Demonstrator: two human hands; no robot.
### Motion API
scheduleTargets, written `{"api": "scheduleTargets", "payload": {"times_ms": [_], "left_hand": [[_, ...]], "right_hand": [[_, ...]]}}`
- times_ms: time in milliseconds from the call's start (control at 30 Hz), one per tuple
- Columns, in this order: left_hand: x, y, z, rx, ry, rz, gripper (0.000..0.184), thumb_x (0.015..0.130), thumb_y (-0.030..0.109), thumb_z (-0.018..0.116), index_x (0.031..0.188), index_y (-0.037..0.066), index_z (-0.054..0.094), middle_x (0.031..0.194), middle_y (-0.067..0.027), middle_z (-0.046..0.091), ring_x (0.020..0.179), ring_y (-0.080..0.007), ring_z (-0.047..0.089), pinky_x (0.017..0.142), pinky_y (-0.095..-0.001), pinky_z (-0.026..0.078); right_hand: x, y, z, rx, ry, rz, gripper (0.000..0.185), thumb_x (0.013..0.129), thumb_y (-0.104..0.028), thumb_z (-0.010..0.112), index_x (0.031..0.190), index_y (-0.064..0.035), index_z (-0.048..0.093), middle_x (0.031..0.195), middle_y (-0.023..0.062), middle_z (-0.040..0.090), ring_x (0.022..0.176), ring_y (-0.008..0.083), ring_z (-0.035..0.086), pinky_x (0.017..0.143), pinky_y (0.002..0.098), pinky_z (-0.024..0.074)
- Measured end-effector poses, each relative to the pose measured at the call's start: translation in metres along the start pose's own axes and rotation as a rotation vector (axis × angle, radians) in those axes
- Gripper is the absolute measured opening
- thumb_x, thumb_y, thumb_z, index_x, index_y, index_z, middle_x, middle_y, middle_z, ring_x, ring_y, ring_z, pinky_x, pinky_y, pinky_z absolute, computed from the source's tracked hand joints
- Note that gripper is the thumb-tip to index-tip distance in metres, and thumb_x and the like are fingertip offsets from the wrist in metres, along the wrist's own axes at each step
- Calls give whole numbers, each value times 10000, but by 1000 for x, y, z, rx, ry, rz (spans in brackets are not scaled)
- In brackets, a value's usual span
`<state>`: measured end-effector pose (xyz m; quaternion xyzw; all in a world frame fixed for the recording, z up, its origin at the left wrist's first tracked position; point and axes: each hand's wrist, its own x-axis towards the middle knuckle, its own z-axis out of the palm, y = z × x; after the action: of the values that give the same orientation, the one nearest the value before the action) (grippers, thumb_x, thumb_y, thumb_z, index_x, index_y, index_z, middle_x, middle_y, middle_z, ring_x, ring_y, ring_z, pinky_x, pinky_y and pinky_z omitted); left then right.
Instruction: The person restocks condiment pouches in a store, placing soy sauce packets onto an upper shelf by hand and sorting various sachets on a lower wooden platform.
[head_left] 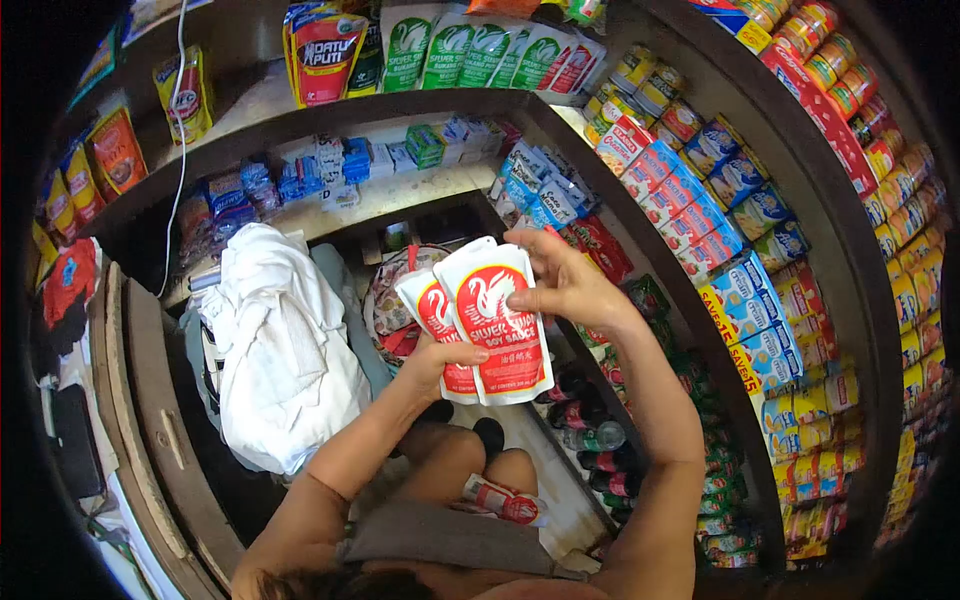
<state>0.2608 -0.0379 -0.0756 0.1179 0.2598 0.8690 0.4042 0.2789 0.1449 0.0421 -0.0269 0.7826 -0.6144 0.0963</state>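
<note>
Two or more white and red soy sauce pouches (pixel 500 310) are held up in front of me, overlapping like fanned cards. My left hand (pixel 440 368) grips their lower left side, its thumb across the front. At the upper right edge of the front pouch, my right hand (pixel 560 280) pinches it with thumb and fingers. Below, by my legs, lies another red and white pouch (pixel 512 502), partly hidden.
Shelves stacked with cans (pixel 760 210) and cartons (pixel 690 200) curve along the right. Green and white pouches (pixel 470 52) stand on the top shelf. White cloth (pixel 280 350) is piled at left, near a wooden drawer front (pixel 165 430). Bottles (pixel 590 437) stand low on the right.
</note>
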Motion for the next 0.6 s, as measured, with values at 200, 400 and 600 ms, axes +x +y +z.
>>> {"api": "scheduleTargets", "payload": {"times_ms": [200,400,600], "left_hand": [[-20,-17,-8,48,-2,-95,622,626,-56,639,1219,14,464,1092,-135,606,978,-254,613,871,-404,500],[-26,-37,-22,13,62,-215,627,652,-74,613,1249,4,435,1113,-160,591,988,-288,609,904,-444,486],[-17,-39,-14,103,17,-144,573,664,-68,619,1214,-12,469,1103,-162,601,984,-278,614,883,-426,502]], "right_hand": [[-33,33,23,111,128,-76,652,748,63,652,1311,-16,333,1117,125,584,978,162,591,812,286,507],[-46,71,28,150,132,-121,584,746,77,637,1270,19,386,1126,126,568,1010,163,574,845,287,497],[-59,80,17,244,168,-156,628,761,35,647,1305,-17,338,1057,111,594,951,145,588,802,272,497]]}}
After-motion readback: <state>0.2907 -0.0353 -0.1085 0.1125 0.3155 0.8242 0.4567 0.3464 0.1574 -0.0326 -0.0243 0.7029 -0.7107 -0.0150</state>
